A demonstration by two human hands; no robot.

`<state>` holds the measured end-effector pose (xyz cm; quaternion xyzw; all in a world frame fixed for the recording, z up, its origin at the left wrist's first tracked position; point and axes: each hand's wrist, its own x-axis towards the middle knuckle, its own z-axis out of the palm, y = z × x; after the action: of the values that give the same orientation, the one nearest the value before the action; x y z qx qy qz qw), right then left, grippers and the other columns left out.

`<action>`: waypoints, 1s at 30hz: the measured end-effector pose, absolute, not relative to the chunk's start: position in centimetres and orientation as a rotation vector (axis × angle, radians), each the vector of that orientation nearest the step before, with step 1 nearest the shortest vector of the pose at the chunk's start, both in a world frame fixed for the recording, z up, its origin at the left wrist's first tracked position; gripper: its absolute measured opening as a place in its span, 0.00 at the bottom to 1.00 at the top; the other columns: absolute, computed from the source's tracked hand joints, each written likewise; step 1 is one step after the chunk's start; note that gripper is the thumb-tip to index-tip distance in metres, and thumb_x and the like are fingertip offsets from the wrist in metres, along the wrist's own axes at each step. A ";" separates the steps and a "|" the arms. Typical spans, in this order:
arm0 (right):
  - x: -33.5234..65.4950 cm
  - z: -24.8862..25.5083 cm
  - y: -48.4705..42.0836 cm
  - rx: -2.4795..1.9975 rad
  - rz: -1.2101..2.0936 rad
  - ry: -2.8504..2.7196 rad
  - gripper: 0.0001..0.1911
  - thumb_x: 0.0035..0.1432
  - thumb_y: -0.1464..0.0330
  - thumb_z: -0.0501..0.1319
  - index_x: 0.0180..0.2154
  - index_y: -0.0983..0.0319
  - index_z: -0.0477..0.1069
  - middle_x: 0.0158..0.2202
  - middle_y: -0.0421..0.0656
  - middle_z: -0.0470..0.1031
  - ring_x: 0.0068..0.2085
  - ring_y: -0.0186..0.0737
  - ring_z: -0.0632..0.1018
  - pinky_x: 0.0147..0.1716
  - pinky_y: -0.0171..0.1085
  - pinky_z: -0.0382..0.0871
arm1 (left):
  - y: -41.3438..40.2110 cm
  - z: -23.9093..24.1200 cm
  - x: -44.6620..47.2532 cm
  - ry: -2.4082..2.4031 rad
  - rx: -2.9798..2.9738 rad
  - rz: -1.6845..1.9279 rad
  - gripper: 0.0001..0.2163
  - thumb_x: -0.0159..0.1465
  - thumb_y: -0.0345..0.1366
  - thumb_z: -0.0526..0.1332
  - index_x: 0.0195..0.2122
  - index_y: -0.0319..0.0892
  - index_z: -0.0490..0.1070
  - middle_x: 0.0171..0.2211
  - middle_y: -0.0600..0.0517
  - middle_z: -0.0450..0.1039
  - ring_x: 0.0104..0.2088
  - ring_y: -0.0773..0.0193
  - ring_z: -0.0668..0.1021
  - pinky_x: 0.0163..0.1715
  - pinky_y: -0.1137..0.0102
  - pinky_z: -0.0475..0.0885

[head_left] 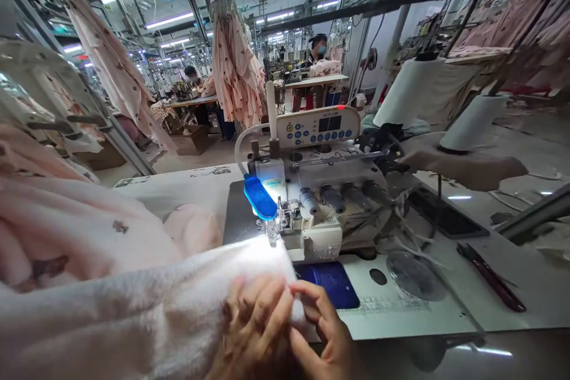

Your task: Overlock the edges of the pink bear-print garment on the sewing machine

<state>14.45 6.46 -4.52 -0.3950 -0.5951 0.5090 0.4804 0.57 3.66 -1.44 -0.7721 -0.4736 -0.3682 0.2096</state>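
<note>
Item: pale pink fleece fabric (146, 303), heaped from 9 to 6 o'clock, its edge reaching the presser foot under the blue guard (260, 197). I see my left hand (253, 326) lying flat on it, fingers together; my right hand (323, 332) pinches its edge, thumb to forefinger. Sewing machine (320, 202) at 12; panel (317, 126) lettering too small to read. Open table (445, 309) at 3, past red-handled snips (490, 276).
</note>
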 end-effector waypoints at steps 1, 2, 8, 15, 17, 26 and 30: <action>14.5 -4.9 6.4 -0.987 1.138 -1.441 0.14 0.52 0.68 0.54 0.43 0.59 0.65 0.37 0.43 0.73 0.38 0.41 0.75 0.40 0.36 0.69 | 3.2 -2.1 0.9 -1.307 -2.143 -1.105 0.11 0.64 0.32 0.54 0.46 0.38 0.70 0.39 0.47 0.76 0.44 0.60 0.74 0.56 0.60 0.58; 14.6 -5.1 6.6 -1.012 1.040 -1.429 0.13 0.51 0.69 0.55 0.41 0.59 0.66 0.38 0.44 0.72 0.41 0.42 0.74 0.43 0.37 0.68 | 2.9 -2.5 1.1 -1.311 -2.149 -1.164 0.11 0.62 0.28 0.55 0.44 0.38 0.71 0.34 0.49 0.75 0.39 0.62 0.74 0.51 0.61 0.63; 14.8 -4.1 7.4 -0.825 1.717 -1.469 0.11 0.54 0.62 0.61 0.36 0.62 0.67 0.34 0.42 0.70 0.38 0.43 0.71 0.35 0.35 0.67 | 1.6 -1.6 1.1 -1.367 -2.185 -1.225 0.13 0.61 0.23 0.56 0.45 0.38 0.71 0.27 0.51 0.66 0.31 0.64 0.68 0.34 0.66 0.65; 16.6 -3.6 3.5 -0.919 1.546 -1.656 0.23 0.59 0.52 0.56 0.23 0.63 0.61 0.24 0.39 0.64 0.27 0.35 0.64 0.26 0.31 0.57 | -0.4 -1.9 1.6 -1.428 -2.183 -1.167 0.12 0.63 0.31 0.57 0.48 0.37 0.71 0.33 0.47 0.67 0.35 0.62 0.69 0.38 0.64 0.64; 16.9 -3.4 3.2 -0.902 1.451 -1.734 0.25 0.61 0.51 0.54 0.22 0.63 0.63 0.24 0.39 0.64 0.27 0.35 0.65 0.26 0.32 0.58 | -0.8 -1.8 2.1 -1.452 -2.179 -1.252 0.10 0.62 0.27 0.58 0.45 0.39 0.71 0.31 0.50 0.67 0.33 0.65 0.69 0.35 0.67 0.65; 17.7 -2.4 2.3 -0.748 1.501 -1.768 0.21 0.66 0.57 0.53 0.25 0.63 0.68 0.24 0.39 0.67 0.27 0.34 0.68 0.27 0.32 0.59 | -1.9 -1.7 3.1 -1.316 -2.076 -1.242 0.08 0.61 0.22 0.58 0.39 0.35 0.73 0.32 0.49 0.67 0.36 0.65 0.70 0.41 0.65 0.67; 18.1 -2.0 2.1 -0.695 1.460 -1.796 0.24 0.68 0.58 0.48 0.25 0.62 0.67 0.23 0.39 0.67 0.26 0.34 0.69 0.26 0.31 0.64 | -1.9 -2.0 2.5 -1.237 -2.013 -1.072 0.05 0.61 0.25 0.59 0.37 0.35 0.73 0.33 0.49 0.68 0.37 0.64 0.72 0.42 0.65 0.66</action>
<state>18.05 2.12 -1.95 -0.2691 -0.6947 0.5650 0.3546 2.52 -1.93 -2.02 -0.7471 -0.4590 -0.3978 0.2701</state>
